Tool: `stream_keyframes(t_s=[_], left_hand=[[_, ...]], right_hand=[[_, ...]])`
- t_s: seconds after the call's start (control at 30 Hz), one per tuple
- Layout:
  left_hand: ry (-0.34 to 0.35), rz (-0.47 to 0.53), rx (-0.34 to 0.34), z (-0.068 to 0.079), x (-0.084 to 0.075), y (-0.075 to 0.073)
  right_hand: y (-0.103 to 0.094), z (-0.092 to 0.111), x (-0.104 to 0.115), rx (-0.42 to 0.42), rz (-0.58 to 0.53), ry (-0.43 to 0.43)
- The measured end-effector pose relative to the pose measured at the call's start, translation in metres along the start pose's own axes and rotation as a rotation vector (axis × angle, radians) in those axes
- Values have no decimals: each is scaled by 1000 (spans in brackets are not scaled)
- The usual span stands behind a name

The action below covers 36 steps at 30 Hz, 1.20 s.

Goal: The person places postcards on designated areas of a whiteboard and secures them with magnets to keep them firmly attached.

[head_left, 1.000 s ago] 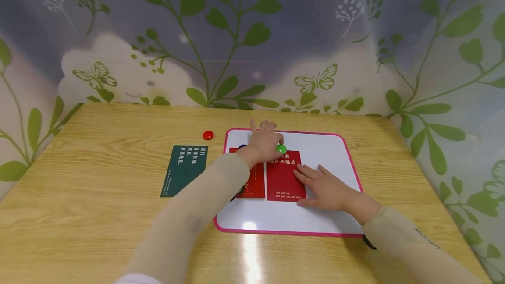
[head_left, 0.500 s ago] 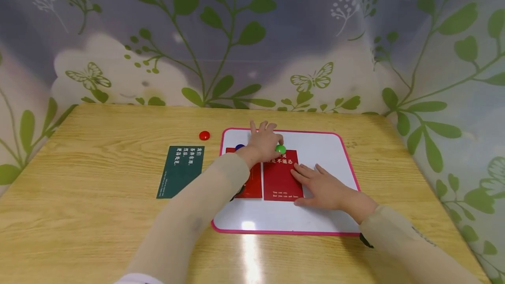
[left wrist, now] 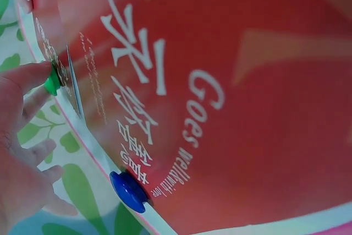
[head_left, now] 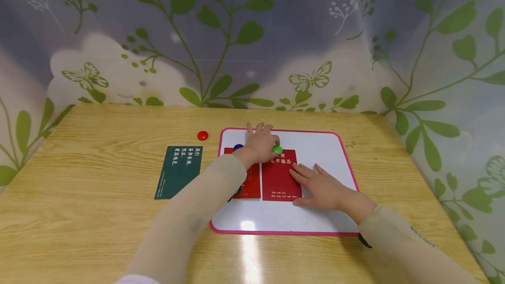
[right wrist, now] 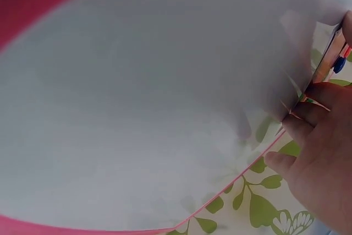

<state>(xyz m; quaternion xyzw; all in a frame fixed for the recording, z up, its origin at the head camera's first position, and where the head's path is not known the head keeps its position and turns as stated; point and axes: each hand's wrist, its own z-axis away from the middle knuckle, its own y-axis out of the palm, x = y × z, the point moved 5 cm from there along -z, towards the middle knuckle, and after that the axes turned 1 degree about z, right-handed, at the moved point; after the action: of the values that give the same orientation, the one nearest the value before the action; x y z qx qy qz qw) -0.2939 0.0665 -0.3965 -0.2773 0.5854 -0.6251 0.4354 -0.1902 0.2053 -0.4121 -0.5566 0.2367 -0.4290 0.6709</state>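
Observation:
My left hand (head_left: pixel 260 144) pinches a round green magnet (head_left: pixel 277 149) at the top edge of a dark red printed card (head_left: pixel 278 179). This card lies on a pink-edged whiteboard (head_left: pixel 323 148). My right hand (head_left: pixel 323 187) rests with spread fingers along the card's right side. Beside it lies a brighter red card (left wrist: pixel 264 108), partly covered by my left forearm in the head view. A dark blue magnet (left wrist: pixel 129 191) sits at that card's top edge. In the right wrist view, the right fingers (right wrist: pixel 313 111) are at the card's edge, close over the board.
Left of the board, a dark green printed card (head_left: pixel 179 172) lies on the wooden table (head_left: pixel 98 152). A red magnet (head_left: pixel 203 135) sits above it, near the board's top left corner. A leaf-patterned wall covering (head_left: pixel 221 25) rises behind the table.
The head view has shifted slightly, so the board and cards appear a little farther left. The left hand stays at the green magnet and the right hand on the card.

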Motion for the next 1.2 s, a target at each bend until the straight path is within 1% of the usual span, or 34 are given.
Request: stream_keyframes(t_s=[0.13, 0.23, 0.37, 0.47, 0.53, 0.67, 0.77, 0.9, 1.0, 1.2], left_hand=[[-6, -3, 33, 5, 2, 0], [8, 12, 62, 9, 3, 0], [39, 63, 67, 18, 6, -2], [48, 110, 61, 26, 12, -5], [46, 132, 58, 31, 18, -7], [39, 172, 40, 41, 35, -11], [41, 213, 5, 49, 48, -13], [50, 267, -49, 61, 64, -15], [50, 289, -69, 72, 75, -15], [7, 291, -90, 89, 101, -11]], right_hand=[[0, 0, -1, -4, -29, 11], [-1, 0, -2, -18, -61, 28], [-3, 0, -3, -35, -105, 38], [-5, 1, -3, -45, -132, 42], [-5, 1, -3, -58, -143, 41], [-7, 0, -2, -109, -139, 29], [-8, 0, -2, -141, -117, 28], [-7, 2, -5, -145, -96, 42], [-7, 5, -8, -146, -81, 51], [-8, 12, -17, -150, -74, 83]])
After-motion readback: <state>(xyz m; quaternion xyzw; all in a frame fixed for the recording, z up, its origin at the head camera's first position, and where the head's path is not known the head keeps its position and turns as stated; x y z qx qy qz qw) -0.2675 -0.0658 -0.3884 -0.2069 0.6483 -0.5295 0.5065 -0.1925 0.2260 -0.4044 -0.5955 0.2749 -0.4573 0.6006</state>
